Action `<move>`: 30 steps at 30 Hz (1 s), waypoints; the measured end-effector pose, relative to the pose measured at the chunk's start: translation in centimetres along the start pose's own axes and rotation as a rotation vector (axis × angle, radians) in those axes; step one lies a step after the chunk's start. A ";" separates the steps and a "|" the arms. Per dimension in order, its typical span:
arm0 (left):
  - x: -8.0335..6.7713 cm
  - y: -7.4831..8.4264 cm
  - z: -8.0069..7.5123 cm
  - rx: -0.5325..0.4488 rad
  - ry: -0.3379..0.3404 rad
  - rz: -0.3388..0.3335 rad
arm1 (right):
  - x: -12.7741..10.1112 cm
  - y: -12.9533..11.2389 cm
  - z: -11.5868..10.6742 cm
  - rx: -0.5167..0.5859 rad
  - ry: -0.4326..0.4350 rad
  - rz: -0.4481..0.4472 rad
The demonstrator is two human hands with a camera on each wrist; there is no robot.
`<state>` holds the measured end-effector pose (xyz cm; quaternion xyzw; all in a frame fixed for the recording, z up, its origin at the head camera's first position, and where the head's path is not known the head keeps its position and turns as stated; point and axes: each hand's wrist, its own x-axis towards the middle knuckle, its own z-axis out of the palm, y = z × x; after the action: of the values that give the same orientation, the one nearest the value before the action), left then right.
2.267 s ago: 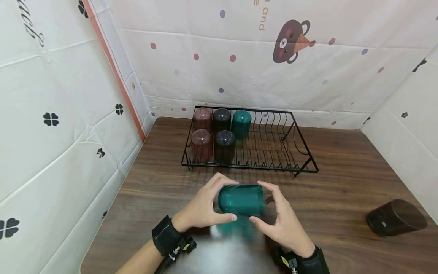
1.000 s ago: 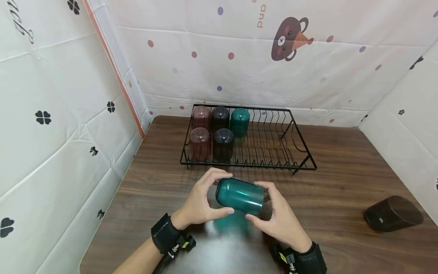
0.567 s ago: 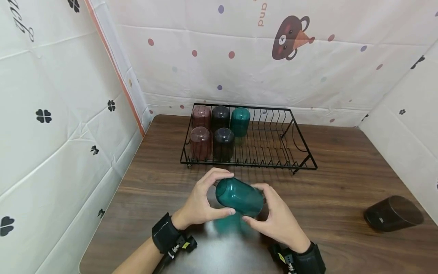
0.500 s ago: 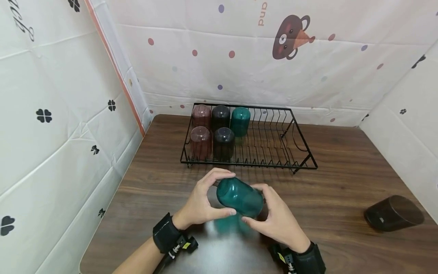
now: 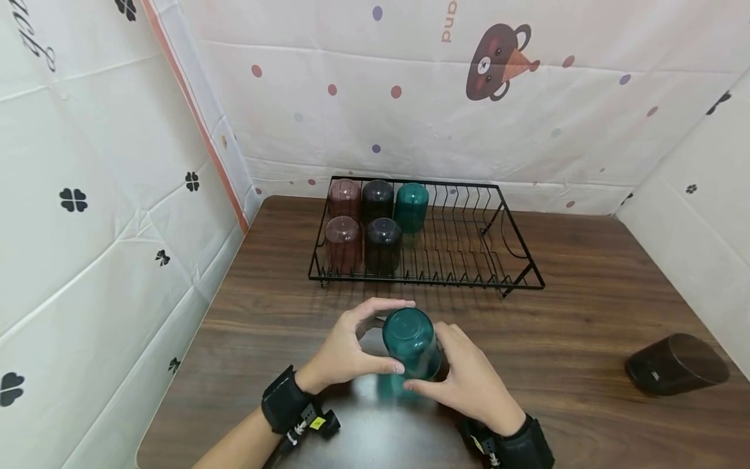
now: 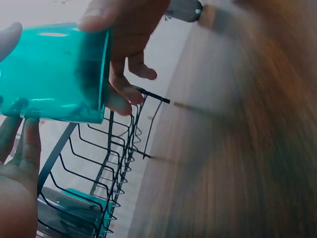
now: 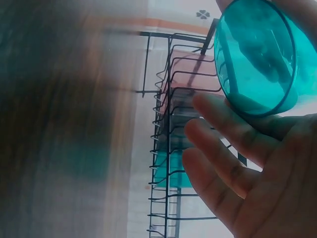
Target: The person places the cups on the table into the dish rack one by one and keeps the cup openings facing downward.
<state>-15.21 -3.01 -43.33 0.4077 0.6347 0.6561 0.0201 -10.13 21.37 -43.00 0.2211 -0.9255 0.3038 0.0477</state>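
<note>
A translucent teal cup (image 5: 410, 340) is held just above the wooden table (image 5: 586, 312), base turned up toward me and mouth facing down. My left hand (image 5: 354, 344) grips its left side with thumb and curled fingers. My right hand (image 5: 463, 374) grips its right side. In the left wrist view the teal cup (image 6: 52, 74) lies between my left fingers (image 6: 20, 158) and the right hand's fingers (image 6: 129, 34). The right wrist view looks into the cup's open mouth (image 7: 257, 54) above my right fingers (image 7: 223, 163).
A black wire dish rack (image 5: 469, 260) stands behind the hands; its left end holds two reddish cups (image 5: 343, 236), two dark cups (image 5: 383, 240) and a teal cup (image 5: 411, 206), all upside down. A dark cup (image 5: 676, 371) lies on its side at the table's right.
Both hands have turned the teal cup from lying sideways to base up and mouth down, and shifted it slightly right. The rack and the dark cup have not moved.
</note>
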 end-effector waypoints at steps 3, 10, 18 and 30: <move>-0.1 -0.1 0.1 -0.009 -0.011 -0.034 | 0.0 0.0 0.0 -0.002 -0.007 -0.003; -0.5 -0.3 0.5 0.072 0.004 -0.130 | 0.0 -0.2 -0.1 -0.006 -0.014 -0.005; -0.3 -0.1 0.7 0.116 0.006 -0.136 | 0.1 -0.3 -0.2 0.024 -0.029 0.000; 0.2 0.3 0.4 0.166 0.022 -0.110 | -0.6 -0.3 -1.1 0.066 -0.043 0.111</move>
<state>-14.92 -2.61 -43.00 0.3654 0.7085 0.6036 0.0154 -9.51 22.00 -42.08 0.1771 -0.9266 0.3318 0.0037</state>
